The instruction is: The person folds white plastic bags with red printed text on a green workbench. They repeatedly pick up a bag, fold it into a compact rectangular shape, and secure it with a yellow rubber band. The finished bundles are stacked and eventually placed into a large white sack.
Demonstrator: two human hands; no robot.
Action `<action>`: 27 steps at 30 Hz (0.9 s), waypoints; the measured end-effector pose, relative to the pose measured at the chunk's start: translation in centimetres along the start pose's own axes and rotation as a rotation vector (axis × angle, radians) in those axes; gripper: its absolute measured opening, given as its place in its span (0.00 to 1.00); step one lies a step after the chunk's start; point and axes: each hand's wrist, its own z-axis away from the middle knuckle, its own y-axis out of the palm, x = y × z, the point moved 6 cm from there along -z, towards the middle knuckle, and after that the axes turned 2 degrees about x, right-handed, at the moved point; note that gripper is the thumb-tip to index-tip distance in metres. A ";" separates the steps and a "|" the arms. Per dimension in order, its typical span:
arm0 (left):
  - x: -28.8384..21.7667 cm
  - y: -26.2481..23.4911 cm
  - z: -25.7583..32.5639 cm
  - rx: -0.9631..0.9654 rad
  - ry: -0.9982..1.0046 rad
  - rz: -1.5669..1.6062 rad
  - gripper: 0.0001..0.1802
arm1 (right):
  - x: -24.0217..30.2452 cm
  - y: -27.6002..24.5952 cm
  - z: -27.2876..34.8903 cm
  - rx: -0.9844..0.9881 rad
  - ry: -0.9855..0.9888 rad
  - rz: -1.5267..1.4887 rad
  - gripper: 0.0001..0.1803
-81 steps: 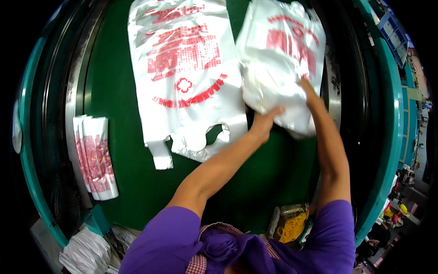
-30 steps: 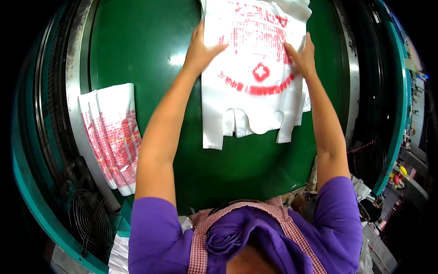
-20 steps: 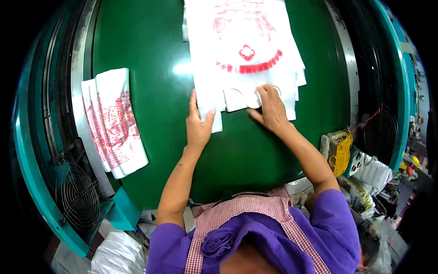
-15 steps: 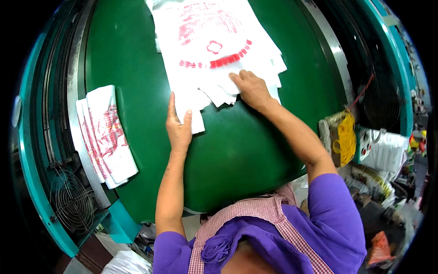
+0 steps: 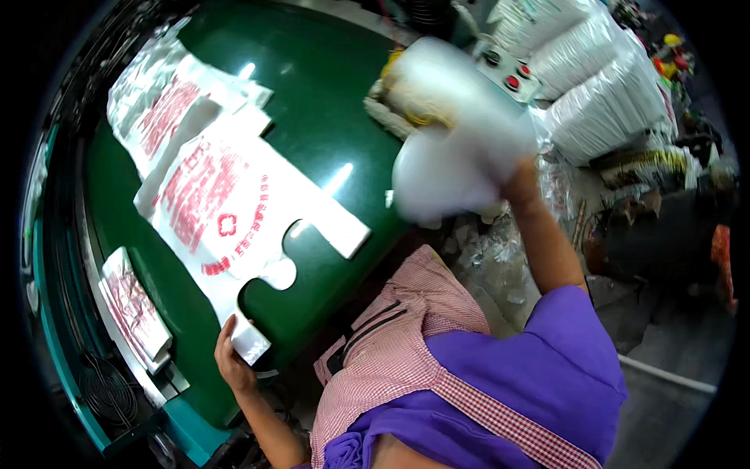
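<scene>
A stack of white plastic carrier bags (image 5: 211, 187) with red print lies on the green tabletop, its cut-out neck and two handle straps toward me. My left hand (image 5: 236, 366) is at the nearer strap, its fingers closed about the strap's end. Off to the right, past the table's edge, my right hand (image 5: 519, 181) grips a white plastic offcut (image 5: 449, 176). Fast motion smears the offcut and hides most of my right fingers. A rounded white tab (image 5: 280, 273) sticks out of the neck between the straps.
A folded bundle of printed bags (image 5: 134, 309) rests at the table's left edge. Beyond my right hand are a control box (image 5: 508, 72) with red buttons and large white packed bundles (image 5: 601, 102). Scrap plastic (image 5: 488, 250) lies on the floor. The green table (image 5: 344, 258) is beside me.
My view has swung to the right. My right hand has pulled the white offcut away from the bags and carried it off to the right, uncovering the cut-out neck. My left hand stays at the strap.
</scene>
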 end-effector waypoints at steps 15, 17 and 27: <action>-0.3 0.2 2.2 -0.133 0.033 -0.181 0.30 | -14.9 -37.7 -2.2 -0.767 0.254 1.478 0.15; -0.5 -0.3 3.1 -0.185 0.032 -0.306 0.26 | -25.2 -38.5 2.3 -0.148 0.623 1.624 0.14; -0.7 -0.8 0.9 -0.194 0.056 -0.541 0.26 | -30.8 -42.7 15.5 0.555 1.449 1.883 0.23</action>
